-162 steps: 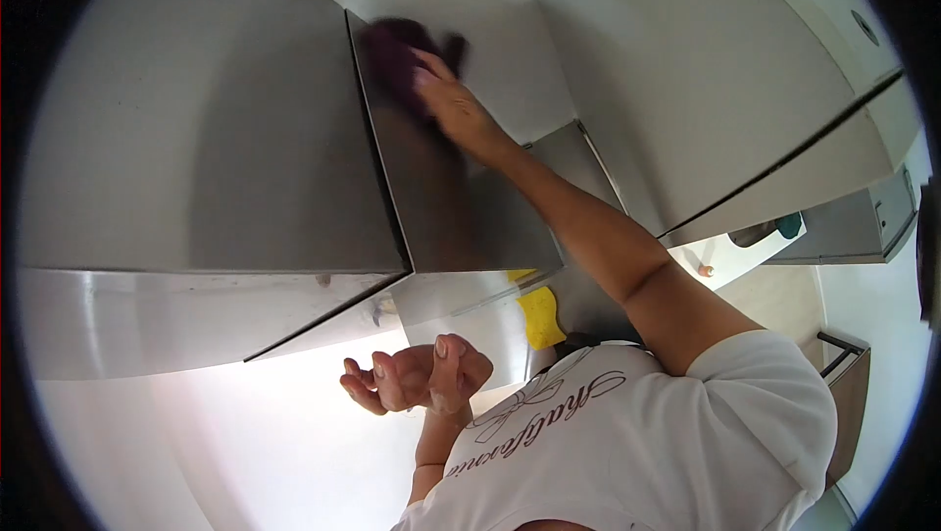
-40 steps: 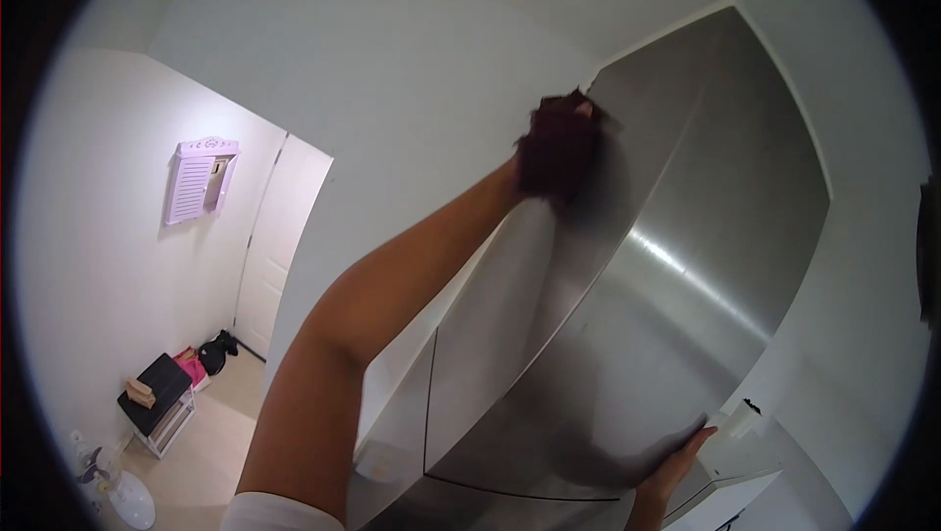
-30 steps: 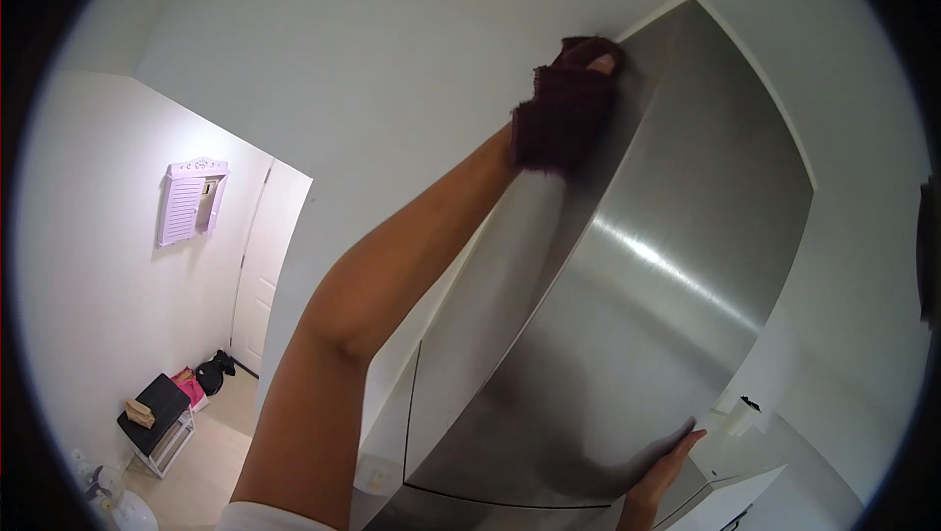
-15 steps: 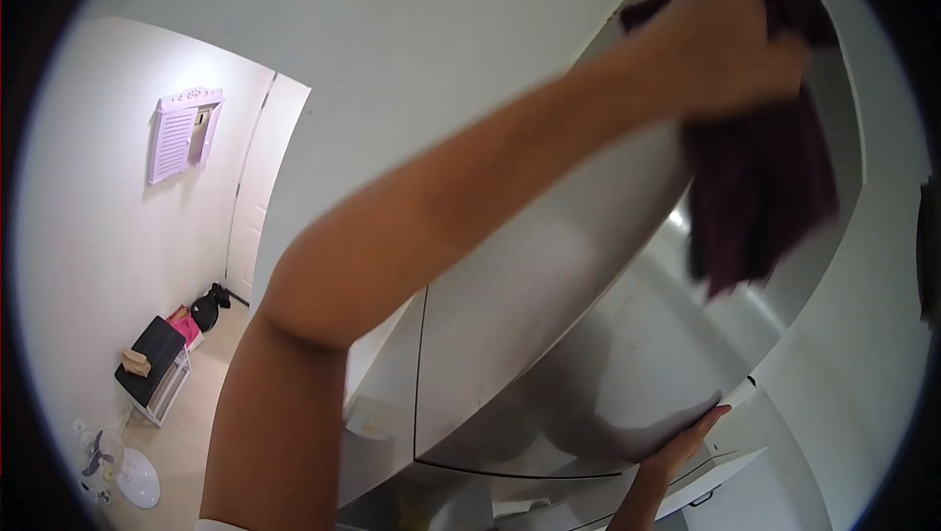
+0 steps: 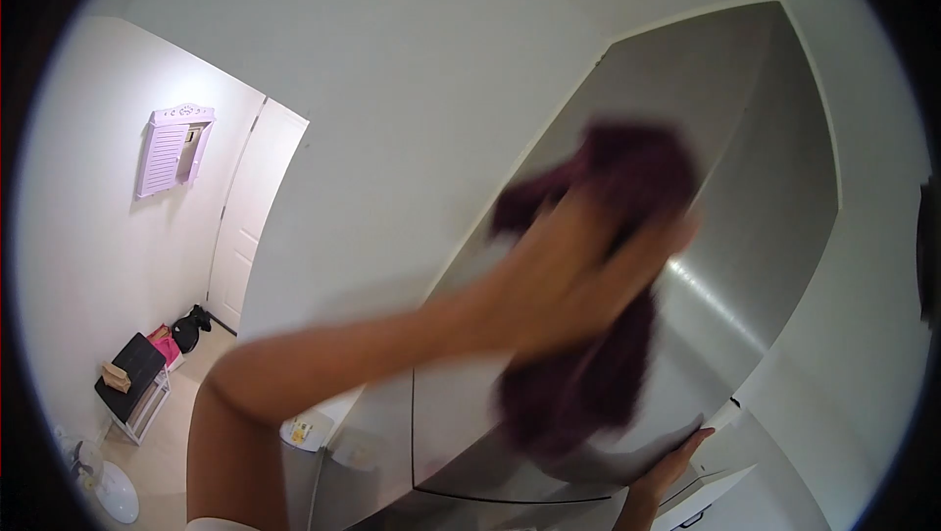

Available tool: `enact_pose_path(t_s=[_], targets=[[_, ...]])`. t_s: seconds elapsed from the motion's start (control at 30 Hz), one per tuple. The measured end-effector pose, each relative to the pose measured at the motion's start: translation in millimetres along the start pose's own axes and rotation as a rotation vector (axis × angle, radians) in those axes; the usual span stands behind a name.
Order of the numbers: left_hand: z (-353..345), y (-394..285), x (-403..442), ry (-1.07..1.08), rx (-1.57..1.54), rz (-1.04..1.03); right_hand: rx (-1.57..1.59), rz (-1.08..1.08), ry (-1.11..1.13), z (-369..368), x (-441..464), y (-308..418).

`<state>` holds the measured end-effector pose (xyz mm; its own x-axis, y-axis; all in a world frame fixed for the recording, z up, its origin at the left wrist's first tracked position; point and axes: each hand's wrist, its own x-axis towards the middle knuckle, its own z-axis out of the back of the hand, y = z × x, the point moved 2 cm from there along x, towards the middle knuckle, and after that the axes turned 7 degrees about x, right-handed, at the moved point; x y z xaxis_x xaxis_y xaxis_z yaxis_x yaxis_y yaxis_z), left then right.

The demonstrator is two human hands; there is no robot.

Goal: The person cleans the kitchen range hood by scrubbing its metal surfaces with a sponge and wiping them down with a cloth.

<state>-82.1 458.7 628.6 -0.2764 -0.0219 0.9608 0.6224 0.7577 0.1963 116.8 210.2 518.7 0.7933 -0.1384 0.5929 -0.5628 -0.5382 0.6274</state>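
Observation:
A dark maroon cloth is bunched in my left hand, which presses it to the front of a stainless steel range hood. Motion blurs both the hand and the cloth, whose lower part hangs beneath my wrist. My left arm crosses the view from the lower left. Down at the right, my right hand rests against the hood's bottom edge with its fingers stretched out. Part of that palm is hidden behind the edge.
White wall surrounds the hood. At the left are a lilac shuttered wall box, a white door, a black-topped bench with bags beyond it, and a white fan. A white cabinet door shows at lower right.
My left hand has swept the cloth down and left from the top of the hood to its middle. My right hand stays at the bottom edge. The view has shifted slightly.

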Motion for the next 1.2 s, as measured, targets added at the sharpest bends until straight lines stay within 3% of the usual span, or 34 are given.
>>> enact_pose_path(t_s=[0.03,0.07,0.13,0.2,0.3,0.37,0.4,0.57,0.63,0.67,0.7,0.73,0.77,0.8,0.83,0.9,1.07,1.13,1.2], targets=[[-8,15,41,0.098,-0.150,0.212,-0.001,0.008,0.003,0,2,0],[-14,37,70,0.042,0.065,-0.076,0.008,-0.001,0.009,1,3,-2],[-25,66,123,0.263,-0.386,0.174,0.002,-0.017,0.003,9,4,-3],[-41,110,143,-0.013,-0.277,-0.242,0.075,-0.030,0.047,9,5,-5],[-73,233,208,0.169,0.880,-0.789,0.052,0.000,0.045,11,6,-5],[-46,181,137,0.162,1.049,-0.343,0.015,0.019,0.005,8,6,-5],[-40,169,114,0.195,1.096,-0.243,0.007,0.056,-0.020,5,4,-4],[-14,119,-16,0.307,1.198,-0.059,-0.072,0.109,0.005,1,0,-2],[4,119,-105,-0.075,0.394,-0.088,-0.069,0.085,0.019,1,-1,-2],[9,136,-161,0.068,0.398,-0.010,-0.067,0.075,0.027,-1,-1,0],[25,85,-172,-0.013,0.493,0.053,-0.061,0.083,0.034,-2,-1,0],[21,82,-209,-0.065,0.602,0.175,-0.088,0.073,0.021,-2,0,-1],[19,66,-230,-0.094,0.516,0.347,-0.109,0.066,0.003,0,1,0],[20,62,-236,-0.116,0.430,0.504,-0.078,0.080,0.000,-1,1,1],[27,52,-204,-0.113,0.435,0.462,-0.009,0.029,0.034,-2,1,0],[21,27,-133,-0.009,-0.359,1.481,0.104,0.007,0.056,3,3,-1],[-40,121,69,0.243,-0.516,0.526,0.069,-0.004,0.110,7,6,-5],[-33,73,139,0.157,-0.172,0.314,0.093,0.025,0.128,2,5,-6],[-20,73,178,0.953,-1.234,0.292,0.082,0.035,0.144,5,7,-5]])
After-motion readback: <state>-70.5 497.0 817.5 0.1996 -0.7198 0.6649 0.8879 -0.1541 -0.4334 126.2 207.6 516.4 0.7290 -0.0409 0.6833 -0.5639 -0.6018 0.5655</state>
